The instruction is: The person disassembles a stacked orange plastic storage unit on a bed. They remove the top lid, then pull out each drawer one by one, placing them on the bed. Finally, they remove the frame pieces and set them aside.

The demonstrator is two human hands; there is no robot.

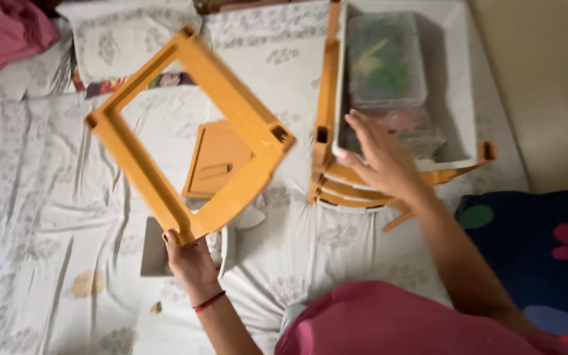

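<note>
Hands first: my left hand [190, 258] grips the lower corner of an orange square frame [185, 135], fingers closed around the plastic, a red thread band [209, 302] on the wrist. The frame hangs tilted like a diamond across the centre-left of the picture, lifted above the bed [41, 217], which wears a white sheet with a pale grey floral print.

Through the frame's opening I see a flat orange panel [217, 160] lying on the sheet. Just below my left hand a grey flat card or board [154, 253] rests on the bed.

My right hand [381, 158] is open, fingers spread, holding nothing; its fingertips touch the near rim of a white tray [461, 85] right of centre. The tray sits on a stack of orange frames [346, 187], whose edges poke out at its lower side and left side. Inside the tray lies a clear lidded box [386, 59] with green and yellow things in it, too blurred to tell apart.

A pink cloth [4, 33] is bunched in the upper left corner. A dark blue blanket with coloured shapes [540, 243] lies at the lower right.
</note>
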